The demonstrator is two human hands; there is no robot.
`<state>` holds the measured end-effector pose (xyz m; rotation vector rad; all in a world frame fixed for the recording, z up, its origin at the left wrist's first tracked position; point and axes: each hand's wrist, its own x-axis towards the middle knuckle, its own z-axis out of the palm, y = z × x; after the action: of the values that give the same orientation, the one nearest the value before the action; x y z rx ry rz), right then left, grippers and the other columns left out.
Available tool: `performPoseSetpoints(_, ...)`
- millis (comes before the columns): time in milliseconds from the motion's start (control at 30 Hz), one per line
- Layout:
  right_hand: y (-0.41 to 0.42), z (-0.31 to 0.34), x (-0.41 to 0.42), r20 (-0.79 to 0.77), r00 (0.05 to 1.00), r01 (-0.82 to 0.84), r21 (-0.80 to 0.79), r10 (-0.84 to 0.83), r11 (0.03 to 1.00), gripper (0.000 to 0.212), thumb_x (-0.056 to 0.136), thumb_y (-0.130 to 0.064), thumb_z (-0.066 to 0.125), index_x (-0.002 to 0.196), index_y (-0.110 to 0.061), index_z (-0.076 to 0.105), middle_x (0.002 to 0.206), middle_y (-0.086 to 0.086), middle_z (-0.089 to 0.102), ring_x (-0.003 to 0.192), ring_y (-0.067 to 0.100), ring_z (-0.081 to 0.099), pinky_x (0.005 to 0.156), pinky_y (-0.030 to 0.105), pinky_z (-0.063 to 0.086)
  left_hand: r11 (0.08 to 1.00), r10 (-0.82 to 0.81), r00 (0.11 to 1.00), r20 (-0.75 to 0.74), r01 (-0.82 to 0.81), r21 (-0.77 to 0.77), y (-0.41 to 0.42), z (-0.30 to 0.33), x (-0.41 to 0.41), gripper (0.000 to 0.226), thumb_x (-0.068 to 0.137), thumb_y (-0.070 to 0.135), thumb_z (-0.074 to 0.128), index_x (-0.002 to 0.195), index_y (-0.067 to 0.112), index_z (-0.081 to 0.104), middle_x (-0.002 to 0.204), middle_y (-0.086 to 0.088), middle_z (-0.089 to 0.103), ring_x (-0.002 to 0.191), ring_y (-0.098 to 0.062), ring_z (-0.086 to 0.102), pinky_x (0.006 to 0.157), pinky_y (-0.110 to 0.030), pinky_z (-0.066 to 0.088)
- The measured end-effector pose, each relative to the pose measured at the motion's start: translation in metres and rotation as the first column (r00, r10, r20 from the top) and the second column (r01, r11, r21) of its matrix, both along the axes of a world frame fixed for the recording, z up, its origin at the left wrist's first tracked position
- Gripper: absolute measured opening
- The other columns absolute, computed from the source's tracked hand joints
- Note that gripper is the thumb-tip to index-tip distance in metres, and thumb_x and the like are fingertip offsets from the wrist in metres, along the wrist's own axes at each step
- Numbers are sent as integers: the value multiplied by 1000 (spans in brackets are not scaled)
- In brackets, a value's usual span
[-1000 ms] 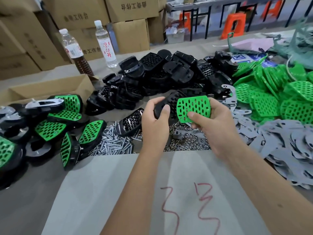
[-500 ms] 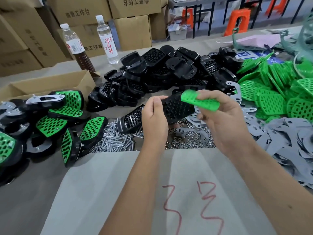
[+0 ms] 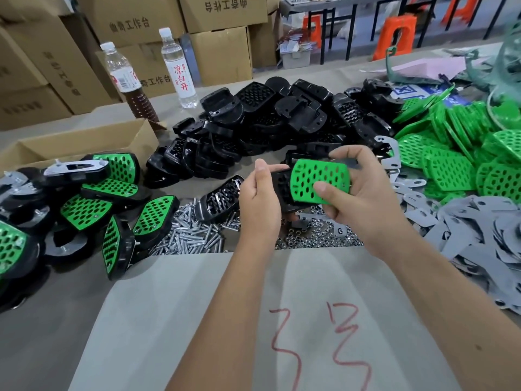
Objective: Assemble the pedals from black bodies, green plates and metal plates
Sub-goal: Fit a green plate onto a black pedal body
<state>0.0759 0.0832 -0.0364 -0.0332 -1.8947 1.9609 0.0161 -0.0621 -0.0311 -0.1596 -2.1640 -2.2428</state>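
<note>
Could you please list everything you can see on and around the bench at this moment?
black bodies: many, black, heap at centre back
green plates: many, green, heap at right
metal plates: many, grey, spread at right front
assembled pedals: several, black and green, left
screws: many, silver, centre
nuts: many, silver, beside the screws
bottles: two, clear, back left
cardboard boxes: several, brown, behind
held black body: one, black, between the hands
held green plate: one, green, over that body
left hand: holds the body
right hand: holds the plate
</note>
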Motion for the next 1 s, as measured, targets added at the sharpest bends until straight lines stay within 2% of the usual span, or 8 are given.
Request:
performPoseSetpoints(133, -5, -1, 1, -8, 1000, 9, 159, -8, 987, 37, 91, -19, 78, 116, -22, 52, 88, 3, 80, 61, 18, 70, 51, 23, 49, 1000, -8, 1000, -16, 8, -30, -1, -1, 1, 53, 112, 49, 35, 88, 29, 77, 79, 6, 75, 70, -12, 71, 55, -34, 58)
performPoseSetpoints(300, -9, -2, 0, -17, 994, 106, 163, -105, 981, 34, 93, -12, 78, 116, -20, 54, 88, 2, 80, 67, 12, 74, 53, 15, 49, 999, -3, 998, -63, 1, -39, 2, -1, 1, 50, 114, 42, 35, 95, 19, 75, 87, -3, 75, 76, -15, 70, 65, -42, 63)
performPoseSetpoints(400, -11, -1, 1, -20, 992, 127, 155, -126, 980, 36, 93, -12, 78, 118, -20, 54, 93, 3, 80, 80, 18, 78, 58, 20, 54, 999, -10, 998, -61, 7, -43, 2, 0, 3, 49, 114, 41, 35, 97, 18, 75, 83, 4, 73, 80, -17, 70, 75, -58, 62)
performPoseSetpoints(467, -12, -1, 1, -20, 991, 136, 169, -135, 976, 36, 93, -12, 78, 118, -21, 54, 96, 2, 80, 84, 19, 79, 61, 27, 59, 999, -6, 998, -63, 4, -40, 2, 0, 4, 49, 114, 41, 35, 97, 18, 76, 82, 7, 74, 81, -16, 70, 74, -60, 61)
performPoseSetpoints(667, -13, 1, 1, -18, 985, 175, 200, -174, 964, 37, 90, -11, 80, 116, -25, 57, 105, -4, 70, 82, 14, 78, 55, 21, 56, 999, 19, 994, -107, -23, -31, 0, -3, 3, 49, 112, 42, 35, 99, 18, 76, 82, 11, 74, 76, -7, 69, 75, -51, 63)
performPoseSetpoints(800, -12, -2, -1, -3, 976, 215, 227, -220, 950, 36, 89, -13, 82, 111, -27, 57, 103, 0, 71, 81, 19, 77, 62, 29, 60, 997, -43, 989, -139, 34, -67, 1, -4, 4, 43, 103, 49, 45, 102, 19, 75, 89, 7, 74, 83, -9, 68, 74, -39, 59)
performPoseSetpoints(900, -9, -5, -1, 13, 956, 278, 261, -292, 924, 36, 86, -16, 85, 108, -27, 58, 99, 5, 71, 78, 25, 76, 69, 44, 63, 979, -153, 971, -185, 124, -161, -1, -6, 3, 21, 91, 30, 68, 110, 22, 73, 100, 10, 72, 90, 0, 66, 74, -18, 52)
performPoseSetpoints(1000, -4, -5, -1, 41, 950, 288, 267, -310, 919, 35, 84, -19, 86, 106, -27, 59, 97, 4, 72, 76, 30, 76, 68, 52, 62, 966, -212, 963, -168, 180, -185, -3, -10, 0, 43, 81, 1, 80, 118, 21, 71, 109, 4, 71, 95, -2, 67, 79, -25, 60)
